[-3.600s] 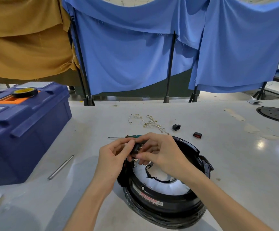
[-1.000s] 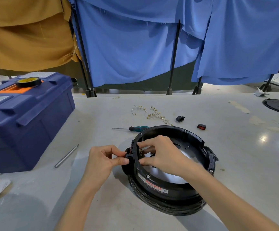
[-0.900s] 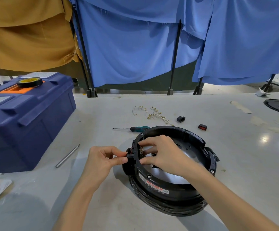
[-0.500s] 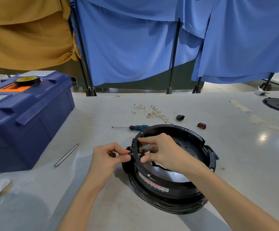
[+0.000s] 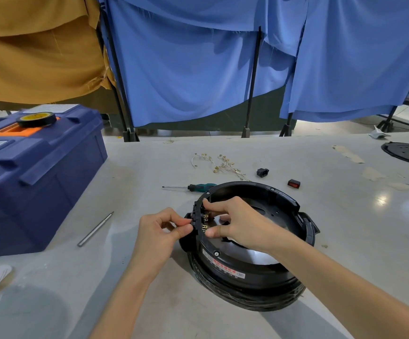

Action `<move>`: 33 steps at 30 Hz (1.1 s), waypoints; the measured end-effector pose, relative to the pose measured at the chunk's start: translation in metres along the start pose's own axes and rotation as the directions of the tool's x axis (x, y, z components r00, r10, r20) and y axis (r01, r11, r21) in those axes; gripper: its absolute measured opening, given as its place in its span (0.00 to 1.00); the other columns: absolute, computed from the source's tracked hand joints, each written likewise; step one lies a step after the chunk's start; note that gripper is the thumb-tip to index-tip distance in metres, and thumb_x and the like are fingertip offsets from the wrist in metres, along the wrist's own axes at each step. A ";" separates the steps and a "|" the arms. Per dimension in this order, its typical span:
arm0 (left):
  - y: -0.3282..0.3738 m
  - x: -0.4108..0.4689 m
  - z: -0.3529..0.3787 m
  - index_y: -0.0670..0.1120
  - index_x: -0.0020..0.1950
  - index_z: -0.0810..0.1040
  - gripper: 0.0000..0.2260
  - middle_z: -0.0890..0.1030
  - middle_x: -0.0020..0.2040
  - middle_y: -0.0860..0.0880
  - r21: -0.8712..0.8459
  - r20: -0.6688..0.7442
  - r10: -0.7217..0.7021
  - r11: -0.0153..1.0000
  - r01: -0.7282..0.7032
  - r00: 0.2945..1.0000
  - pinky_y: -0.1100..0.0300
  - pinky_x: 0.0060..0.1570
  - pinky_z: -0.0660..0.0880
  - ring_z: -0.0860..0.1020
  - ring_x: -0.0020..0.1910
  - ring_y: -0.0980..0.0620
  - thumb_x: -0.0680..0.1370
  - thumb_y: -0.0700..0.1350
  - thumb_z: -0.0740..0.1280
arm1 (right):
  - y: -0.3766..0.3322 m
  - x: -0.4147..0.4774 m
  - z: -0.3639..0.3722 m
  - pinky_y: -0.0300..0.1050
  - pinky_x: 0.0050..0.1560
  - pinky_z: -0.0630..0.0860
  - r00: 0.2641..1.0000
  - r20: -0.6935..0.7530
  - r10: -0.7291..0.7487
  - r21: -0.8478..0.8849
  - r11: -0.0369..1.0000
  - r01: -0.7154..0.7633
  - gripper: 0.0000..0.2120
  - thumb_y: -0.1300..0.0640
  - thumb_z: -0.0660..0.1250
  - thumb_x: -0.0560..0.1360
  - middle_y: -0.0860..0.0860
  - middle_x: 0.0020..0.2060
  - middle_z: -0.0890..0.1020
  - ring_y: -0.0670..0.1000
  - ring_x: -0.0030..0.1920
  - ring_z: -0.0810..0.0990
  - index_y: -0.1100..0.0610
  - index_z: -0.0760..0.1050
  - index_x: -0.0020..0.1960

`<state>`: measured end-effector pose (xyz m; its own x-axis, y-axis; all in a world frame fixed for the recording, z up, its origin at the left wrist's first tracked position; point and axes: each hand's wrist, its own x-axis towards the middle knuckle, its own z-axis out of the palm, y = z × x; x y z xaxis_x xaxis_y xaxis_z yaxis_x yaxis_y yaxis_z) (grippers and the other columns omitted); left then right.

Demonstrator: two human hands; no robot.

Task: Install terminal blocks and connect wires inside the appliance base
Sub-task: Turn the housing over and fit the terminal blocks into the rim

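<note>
Terminal block (image 5: pixel 197 215): I pinch it at the base (image 5: pixel 247 272) rim, left hand (image 5: pixel 159 231) outside, right hand (image 5: pixel 237 221) inside; seating looks unfinished. Wires (image 5: pixel 223 165): loose on table (image 5: pixel 149 167), unconnected.

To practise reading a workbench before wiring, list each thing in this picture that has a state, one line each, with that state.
appliance base, open side up on the table
terminal block, pinched by both hands at the base's rim
left hand, pinching the block from outside
right hand, pinching it from inside
screwdriver, lying untouched
toolbox, closed
wires, loose on the table
</note>
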<state>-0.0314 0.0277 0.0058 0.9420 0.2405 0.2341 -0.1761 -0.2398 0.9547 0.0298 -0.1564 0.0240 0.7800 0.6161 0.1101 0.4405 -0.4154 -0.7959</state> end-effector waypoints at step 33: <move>-0.006 0.002 0.009 0.50 0.27 0.77 0.19 0.76 0.28 0.54 -0.095 0.000 -0.073 0.993 0.073 0.997 0.54 0.42 0.71 0.73 0.35 0.49 0.67 0.26 0.72 | -0.011 -0.002 -0.002 0.29 0.58 0.70 1.000 -0.020 0.017 0.060 0.998 -0.016 0.39 0.40 0.74 0.56 0.43 0.60 0.81 0.37 0.62 0.74 0.56 0.78 0.64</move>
<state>-0.0255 0.0217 -0.0012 0.9522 0.2578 0.1639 -0.1335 -0.1314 0.9823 0.0248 -0.1545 0.0336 0.7958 0.5958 0.1084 0.4009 -0.3841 -0.8317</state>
